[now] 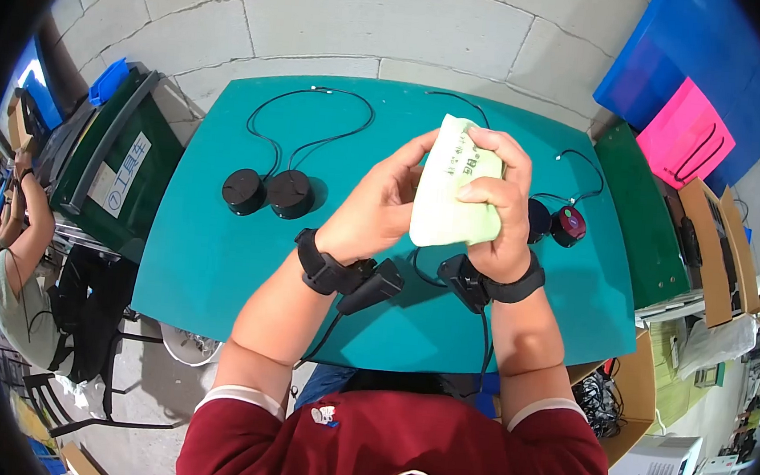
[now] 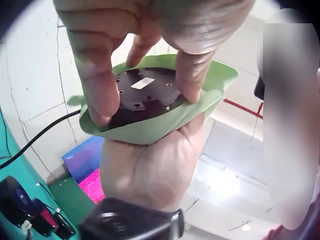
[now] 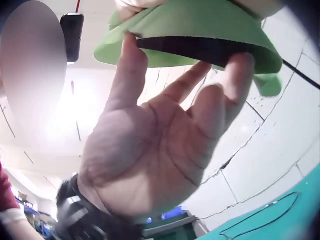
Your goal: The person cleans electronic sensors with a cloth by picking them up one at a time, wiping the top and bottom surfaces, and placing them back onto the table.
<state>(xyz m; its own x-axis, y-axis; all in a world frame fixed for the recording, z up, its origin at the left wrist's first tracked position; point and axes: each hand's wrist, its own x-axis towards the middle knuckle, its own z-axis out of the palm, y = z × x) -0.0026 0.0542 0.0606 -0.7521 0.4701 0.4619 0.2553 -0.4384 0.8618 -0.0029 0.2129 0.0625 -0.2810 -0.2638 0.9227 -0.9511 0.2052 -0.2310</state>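
Observation:
Both hands are raised above the table's middle around a pale green cloth (image 1: 442, 189) with dark printed characters. The left hand (image 1: 372, 203) reaches in from the left; its fingers pinch the rim of a round black device (image 2: 150, 102) with a small white label. That device lies inside the cloth, hidden in the head view, and a black cable (image 2: 42, 134) runs from it. On the other side, the right hand (image 1: 507, 207) grips the cloth from outside, thumb and fingers bent over it. In the right wrist view the left hand (image 3: 155, 137) shows its palm, fingertips at the device's edge.
Two black round devices (image 1: 290, 195) with looped cables stand on the teal table (image 1: 208, 269), left of the hands. To the right are a dark device and a reddish-black one (image 1: 568, 226). A cart, cardboard boxes (image 1: 710, 246) and another person (image 1: 23, 290) flank the table.

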